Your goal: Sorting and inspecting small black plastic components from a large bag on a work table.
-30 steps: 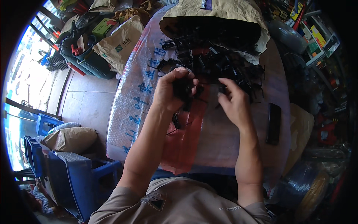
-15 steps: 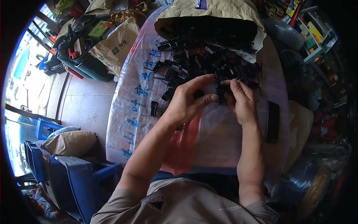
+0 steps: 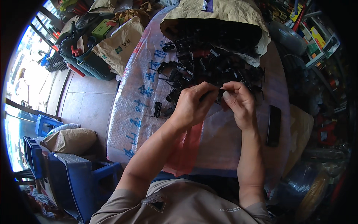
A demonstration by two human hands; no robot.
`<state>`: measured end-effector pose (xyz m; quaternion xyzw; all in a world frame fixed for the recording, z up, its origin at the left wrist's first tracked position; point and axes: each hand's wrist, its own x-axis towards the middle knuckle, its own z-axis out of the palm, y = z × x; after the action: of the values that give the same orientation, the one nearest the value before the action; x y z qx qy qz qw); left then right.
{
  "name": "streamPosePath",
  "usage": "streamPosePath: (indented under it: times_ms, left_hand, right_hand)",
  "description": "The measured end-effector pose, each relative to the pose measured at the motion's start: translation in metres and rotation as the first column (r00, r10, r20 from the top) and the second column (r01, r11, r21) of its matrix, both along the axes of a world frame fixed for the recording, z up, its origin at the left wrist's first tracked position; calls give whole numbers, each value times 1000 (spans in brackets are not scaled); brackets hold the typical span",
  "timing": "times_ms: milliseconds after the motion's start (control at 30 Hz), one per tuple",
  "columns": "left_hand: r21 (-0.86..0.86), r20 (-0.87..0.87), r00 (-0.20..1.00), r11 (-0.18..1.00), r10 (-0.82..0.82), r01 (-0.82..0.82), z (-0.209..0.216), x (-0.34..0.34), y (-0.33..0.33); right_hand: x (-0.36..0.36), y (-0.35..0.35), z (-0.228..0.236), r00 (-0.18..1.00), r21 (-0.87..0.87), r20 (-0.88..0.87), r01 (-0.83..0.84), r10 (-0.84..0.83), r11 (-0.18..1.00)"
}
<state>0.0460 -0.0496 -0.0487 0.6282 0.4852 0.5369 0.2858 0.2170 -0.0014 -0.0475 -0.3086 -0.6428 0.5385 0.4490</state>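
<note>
Close together over the near edge of a pile of small black parts (image 3: 209,63), my two hands meet at a small black piece (image 3: 221,92). My left hand (image 3: 194,102) pinches it between thumb and forefinger. From the other side, my right hand (image 3: 240,102) grips its end with thumb and fingers. Most of the piece is hidden by my fingers, so its exact kind cannot be made out. A single black clip-like part (image 3: 158,109) lies apart, left of my left hand. The pile spills from the mouth of a brown paper sack (image 3: 238,14).
A white woven sheet with a red stripe (image 3: 190,145) covers the work surface. At its right lies a black phone-like slab (image 3: 273,125). Blue plastic stools (image 3: 74,179) stand lower left, near a stuffed sack (image 3: 71,141). Shelving (image 3: 317,48) with goods is at far right.
My fingers have closed in around the small black piece, and my hands have come nearer each other. The whole view has shifted slightly.
</note>
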Motion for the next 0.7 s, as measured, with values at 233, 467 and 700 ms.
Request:
streamPosePath:
  times_ms: [233,467,700]
  left_hand:
    - [62,69,998,998,8,-13,-3,6,1]
    - [124,7,995,988,96,-96,-6,14,1]
    - [152,-30,994,983,106,-100,-7,15,-1]
  right_hand:
    - [-4,-1,1,999,-20,-44,-21,20,1000]
    - [-2,2,-7,991,-29,-118,-74,70,997]
    - [0,3,-7,989,-3,-121,-83,82,997]
